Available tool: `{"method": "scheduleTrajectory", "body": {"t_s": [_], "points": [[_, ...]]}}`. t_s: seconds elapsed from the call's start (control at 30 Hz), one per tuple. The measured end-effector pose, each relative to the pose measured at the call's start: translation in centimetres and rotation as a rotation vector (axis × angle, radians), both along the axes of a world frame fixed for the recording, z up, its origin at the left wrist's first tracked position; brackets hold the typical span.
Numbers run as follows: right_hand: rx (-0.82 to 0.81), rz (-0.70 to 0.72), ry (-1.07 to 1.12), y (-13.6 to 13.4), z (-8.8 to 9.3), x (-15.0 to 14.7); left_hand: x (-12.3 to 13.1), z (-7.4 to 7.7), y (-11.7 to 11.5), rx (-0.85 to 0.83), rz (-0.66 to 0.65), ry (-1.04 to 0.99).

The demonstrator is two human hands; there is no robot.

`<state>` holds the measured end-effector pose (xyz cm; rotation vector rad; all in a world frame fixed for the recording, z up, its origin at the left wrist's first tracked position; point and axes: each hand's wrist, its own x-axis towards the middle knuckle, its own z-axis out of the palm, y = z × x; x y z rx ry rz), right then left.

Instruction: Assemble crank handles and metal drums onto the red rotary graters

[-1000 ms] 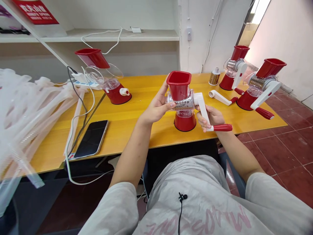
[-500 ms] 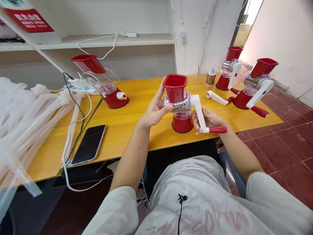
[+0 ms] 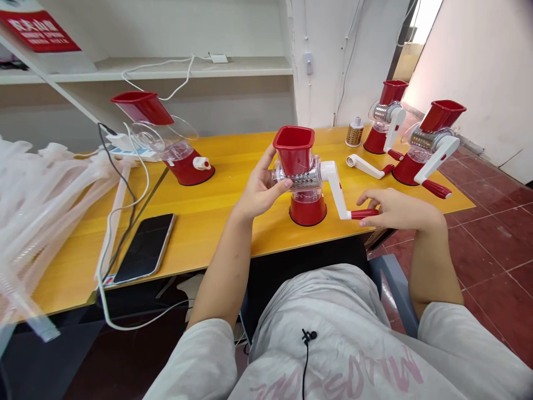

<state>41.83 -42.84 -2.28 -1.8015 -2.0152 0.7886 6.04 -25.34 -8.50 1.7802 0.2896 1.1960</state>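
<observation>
A red-and-clear rotary grater [image 3: 308, 208] stands upright on the yellow table in front of me, with a metal drum inside its clear housing. My left hand [image 3: 262, 191] is closed around the left side of the housing, the thumb lying across its front. From the right side of the grater comes a white crank [image 3: 336, 191], angled downward to a red grip. My right hand [image 3: 393, 209] is at the tip of that grip, fingers apart and curved above and below it. Whether a fingertip touches the grip I cannot tell.
Two more graters [image 3: 381, 130] [image 3: 433, 144] stand at the right, near a loose drum [image 3: 354, 133] and loose crank [image 3: 368, 166]. Another grater [image 3: 183, 161] without a crank stands left. A phone [image 3: 145, 247], cables and clear plastic pieces [image 3: 54, 222] lie further left.
My right hand has moved from behind the crank out to the right, to the end of the red grip. The crank has swung slightly upward. My left hand stays on the grater.
</observation>
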Motion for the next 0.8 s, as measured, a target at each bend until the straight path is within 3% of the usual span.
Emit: {"method": "scheduleTrajectory", "body": {"t_s": [0.17,0.33,0.47,0.53,0.6,0.7,0.8], "points": [[0.135,-0.138,-0.099,2.9,-1.6,-0.2,-0.9,-0.7,0.3,0.026,0.094,0.015],[0.49,-0.302,0.007,8.4,-2.0,-0.6,-1.1,-1.0,1.5,0.112,0.289,-0.035],[0.773,-0.295,0.148,12.4,-0.2,-1.4,-0.6,-0.9,1.5,0.025,0.143,-0.014],[0.884,-0.232,0.246,12.9,1.5,-2.1,-0.3,-0.9,1.2,-0.017,0.089,0.015],[0.989,-0.151,0.342,11.7,3.4,-3.1,-0.2,-1.1,1.0,-0.036,0.085,0.027],[1.101,-0.038,0.46,6.9,5.5,-5.0,-0.1,-1.3,1.0,-0.026,0.114,0.015],[0.973,0.002,0.491,1.0,5.4,-6.6,-0.1,-1.5,1.1,-0.031,0.129,0.021]]}}
